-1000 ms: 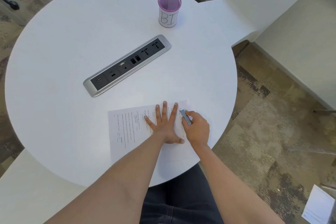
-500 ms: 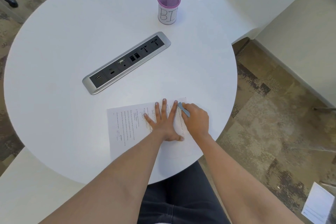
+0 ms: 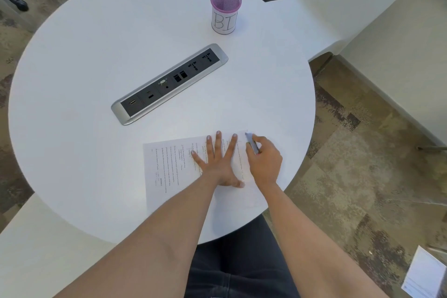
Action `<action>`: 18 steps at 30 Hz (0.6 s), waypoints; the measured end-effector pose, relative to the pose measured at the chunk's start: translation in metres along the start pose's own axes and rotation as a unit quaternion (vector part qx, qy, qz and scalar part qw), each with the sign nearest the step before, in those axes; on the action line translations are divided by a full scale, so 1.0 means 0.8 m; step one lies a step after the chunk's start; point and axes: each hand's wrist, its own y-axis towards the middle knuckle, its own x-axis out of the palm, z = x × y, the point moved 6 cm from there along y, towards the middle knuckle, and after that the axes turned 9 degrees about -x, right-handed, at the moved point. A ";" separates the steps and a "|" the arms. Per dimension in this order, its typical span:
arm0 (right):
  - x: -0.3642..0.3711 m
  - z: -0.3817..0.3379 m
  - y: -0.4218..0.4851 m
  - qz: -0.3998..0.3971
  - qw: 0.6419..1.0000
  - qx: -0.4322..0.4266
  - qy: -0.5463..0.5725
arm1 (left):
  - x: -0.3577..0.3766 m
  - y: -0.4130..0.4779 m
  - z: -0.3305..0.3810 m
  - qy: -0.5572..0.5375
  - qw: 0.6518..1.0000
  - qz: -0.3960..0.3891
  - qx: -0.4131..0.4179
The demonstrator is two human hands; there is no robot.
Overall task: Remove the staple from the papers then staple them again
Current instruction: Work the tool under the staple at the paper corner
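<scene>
The printed papers (image 3: 169, 167) lie near the front edge of the round white table (image 3: 96, 55). My left hand (image 3: 217, 159) presses flat on them with fingers spread. Just to its right, my right hand (image 3: 264, 159) grips a small grey-blue stapler (image 3: 251, 143), whose tip sits at the papers' far right corner. The staple itself is too small to make out.
A silver power and socket strip (image 3: 169, 83) is set into the table's middle. A purple mesh cup (image 3: 225, 11) labelled in marker stands at the back. White seating (image 3: 338, 7) surrounds the table; another sheet (image 3: 423, 276) lies on the floor at lower right.
My right hand has pushed the stapler's tip forward to the papers' far corner. My left hand has stayed pressed on the sheets.
</scene>
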 end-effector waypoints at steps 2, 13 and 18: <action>0.001 0.011 -0.002 -0.017 0.999 0.031 0.003 | -0.002 0.001 -0.001 0.000 1.000 0.003 -0.003; 0.005 0.012 -0.004 -0.095 0.995 0.002 -0.029 | -0.001 0.003 -0.001 0.013 1.000 0.008 0.003; 0.006 0.008 -0.002 -0.109 0.992 -0.026 -0.050 | -0.002 0.003 0.000 0.017 1.000 0.003 0.003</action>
